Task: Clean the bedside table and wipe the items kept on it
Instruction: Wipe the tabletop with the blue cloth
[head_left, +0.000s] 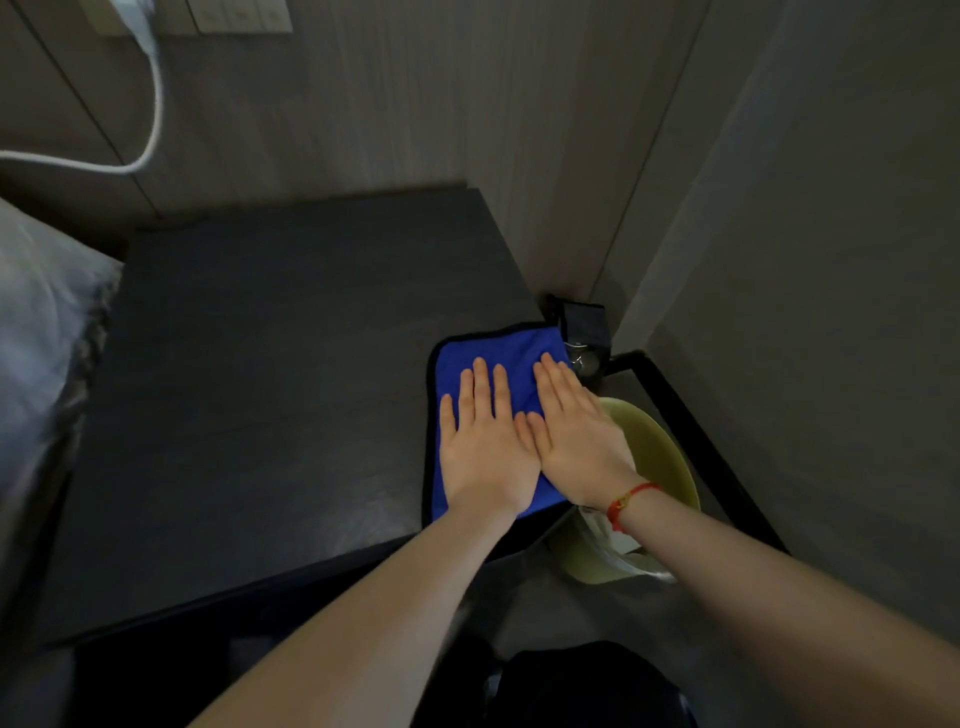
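A blue cloth (493, 348) with a black border lies flat on the right front part of the dark bedside table (270, 364). My left hand (485, 441) presses on the cloth with straight fingers. My right hand (576, 426) lies flat beside it, thumb to thumb, also pressing the cloth; a red string is tied round its wrist. The rest of the table top shows no items.
A yellow-green bin (660, 467) stands on the floor right of the table, under my right forearm. A small dark box-like object (584, 322) sits in the corner by the wall. A white pillow (41, 322) lies at left; a white cable (150, 104) hangs from wall sockets.
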